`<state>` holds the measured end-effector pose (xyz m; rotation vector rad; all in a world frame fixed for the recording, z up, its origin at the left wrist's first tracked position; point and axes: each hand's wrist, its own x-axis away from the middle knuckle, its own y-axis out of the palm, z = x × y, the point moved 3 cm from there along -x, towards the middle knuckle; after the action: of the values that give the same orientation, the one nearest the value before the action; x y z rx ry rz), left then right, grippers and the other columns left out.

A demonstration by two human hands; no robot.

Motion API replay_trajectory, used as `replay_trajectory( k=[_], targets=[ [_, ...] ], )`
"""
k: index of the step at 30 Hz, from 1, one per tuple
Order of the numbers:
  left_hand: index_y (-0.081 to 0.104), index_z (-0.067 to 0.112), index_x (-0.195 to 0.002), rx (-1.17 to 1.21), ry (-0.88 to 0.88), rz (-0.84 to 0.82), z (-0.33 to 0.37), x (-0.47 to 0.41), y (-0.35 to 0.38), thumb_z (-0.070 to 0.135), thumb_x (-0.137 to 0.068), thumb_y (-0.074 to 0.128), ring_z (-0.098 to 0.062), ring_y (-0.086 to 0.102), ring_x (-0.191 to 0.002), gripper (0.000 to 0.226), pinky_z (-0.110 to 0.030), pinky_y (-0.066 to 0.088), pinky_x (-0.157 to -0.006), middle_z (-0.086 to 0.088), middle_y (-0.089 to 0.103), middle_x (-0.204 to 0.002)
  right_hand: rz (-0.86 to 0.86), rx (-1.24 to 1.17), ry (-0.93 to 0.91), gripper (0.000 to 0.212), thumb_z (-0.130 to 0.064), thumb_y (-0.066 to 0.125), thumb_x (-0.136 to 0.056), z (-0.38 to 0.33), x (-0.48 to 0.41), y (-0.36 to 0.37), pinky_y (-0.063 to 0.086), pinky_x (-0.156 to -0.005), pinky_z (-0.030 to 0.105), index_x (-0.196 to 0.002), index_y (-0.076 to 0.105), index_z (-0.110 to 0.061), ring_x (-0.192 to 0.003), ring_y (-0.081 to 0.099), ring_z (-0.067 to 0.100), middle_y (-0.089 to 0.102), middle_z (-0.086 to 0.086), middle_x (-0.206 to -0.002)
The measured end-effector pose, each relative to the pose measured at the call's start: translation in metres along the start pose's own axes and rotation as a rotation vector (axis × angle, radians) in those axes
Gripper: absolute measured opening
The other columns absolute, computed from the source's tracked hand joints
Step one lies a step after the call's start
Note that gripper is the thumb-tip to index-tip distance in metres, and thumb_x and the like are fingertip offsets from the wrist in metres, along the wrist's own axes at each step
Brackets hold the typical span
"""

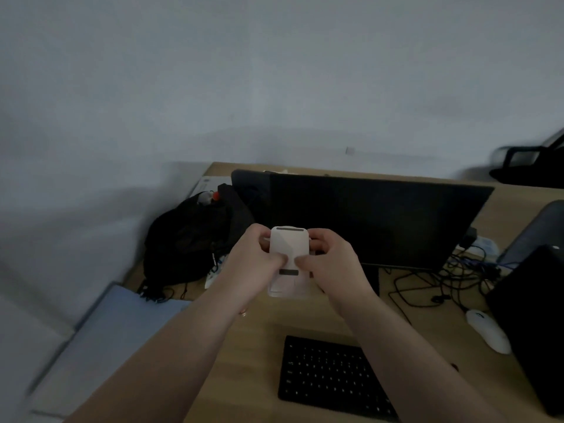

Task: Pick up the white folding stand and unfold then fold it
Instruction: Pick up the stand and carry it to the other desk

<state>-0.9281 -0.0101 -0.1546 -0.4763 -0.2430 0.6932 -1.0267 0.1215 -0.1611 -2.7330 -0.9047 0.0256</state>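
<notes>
The white folding stand (288, 245) is held up in the air in front of the dark monitor, above the wooden desk. It is a small rounded white plate with a grey strip at its top and another lower down; a second white panel hangs below it. My left hand (254, 264) grips its left side, thumb pressed on the front. My right hand (328, 264) grips its right side in the same way. The fingers behind the stand are mostly hidden.
A black monitor (381, 221) stands behind the hands. A black keyboard (329, 377) lies near the front of the wooden desk (253, 346). A black bag (192, 239) sits at left, cables (442, 279) and a white mouse (488, 331) at right, beside a black box (534, 325).
</notes>
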Motion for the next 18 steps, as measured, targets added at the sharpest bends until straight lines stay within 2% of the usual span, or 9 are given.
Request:
replay_trajectory(
  k=[4, 6, 8, 10, 14, 18],
  targets=[
    [0.053, 0.033, -0.115, 0.004, 0.013, -0.06, -0.027, -0.02, -0.006, 0.015, -0.089, 0.074, 0.003, 0.062, -0.081, 0.038, -0.013, 0.042, -0.055, 0.017, 0.063, -0.097, 0.06, 0.033, 0.049, 0.054, -0.001, 0.077, -0.083, 0.012, -0.01, 0.025, 0.059, -0.065, 0.022, -0.131, 0.063, -0.021, -0.095, 0.07, 0.01, 0.071, -0.006, -0.11],
    [0.052, 0.031, -0.117, -0.002, 0.004, -0.088, -0.043, -0.029, -0.003, 0.016, -0.091, 0.074, 0.002, 0.06, -0.083, 0.038, -0.018, 0.045, -0.059, 0.017, 0.061, -0.097, 0.083, 0.049, 0.081, 0.054, -0.001, 0.078, -0.083, 0.022, -0.015, 0.036, 0.061, -0.068, 0.026, -0.132, 0.063, -0.02, -0.096, 0.07, 0.013, 0.071, -0.004, -0.112],
    [0.053, 0.028, -0.122, -0.007, -0.015, -0.105, -0.057, -0.036, 0.001, 0.017, -0.091, 0.073, 0.001, 0.06, -0.085, 0.039, -0.024, 0.049, -0.06, 0.018, 0.059, -0.098, 0.093, 0.067, 0.1, 0.055, -0.002, 0.078, -0.084, 0.033, -0.02, 0.043, 0.059, -0.065, 0.023, -0.132, 0.062, -0.023, -0.095, 0.069, 0.01, 0.071, -0.006, -0.112],
    [0.054, 0.025, -0.127, -0.009, -0.031, -0.109, -0.072, -0.045, 0.011, 0.017, -0.092, 0.073, 0.001, 0.059, -0.082, 0.041, -0.024, 0.047, -0.058, 0.019, 0.057, -0.096, 0.096, 0.084, 0.119, 0.056, -0.002, 0.078, -0.084, 0.046, -0.026, 0.048, 0.054, -0.061, 0.019, -0.132, 0.061, -0.024, -0.094, 0.067, 0.006, 0.069, -0.009, -0.109],
    [0.053, 0.024, -0.131, -0.027, -0.063, -0.098, -0.102, -0.061, 0.036, 0.019, -0.093, 0.072, 0.006, 0.054, -0.076, 0.042, -0.02, 0.041, -0.054, 0.021, 0.056, -0.092, 0.088, 0.104, 0.165, 0.057, -0.002, 0.078, -0.083, 0.08, -0.047, 0.052, 0.053, -0.063, 0.019, -0.131, 0.061, -0.026, -0.094, 0.066, 0.006, 0.068, -0.013, -0.105],
    [0.053, 0.019, -0.137, -0.044, -0.109, -0.094, -0.134, -0.076, 0.065, 0.016, -0.094, 0.071, -0.001, 0.059, -0.081, 0.046, -0.017, 0.04, -0.056, 0.007, 0.065, -0.112, 0.075, 0.095, 0.228, 0.054, 0.003, 0.076, -0.081, 0.126, -0.07, 0.06, 0.056, -0.066, 0.023, -0.127, 0.064, -0.022, -0.094, 0.069, 0.01, 0.071, -0.008, -0.103]
  ],
)
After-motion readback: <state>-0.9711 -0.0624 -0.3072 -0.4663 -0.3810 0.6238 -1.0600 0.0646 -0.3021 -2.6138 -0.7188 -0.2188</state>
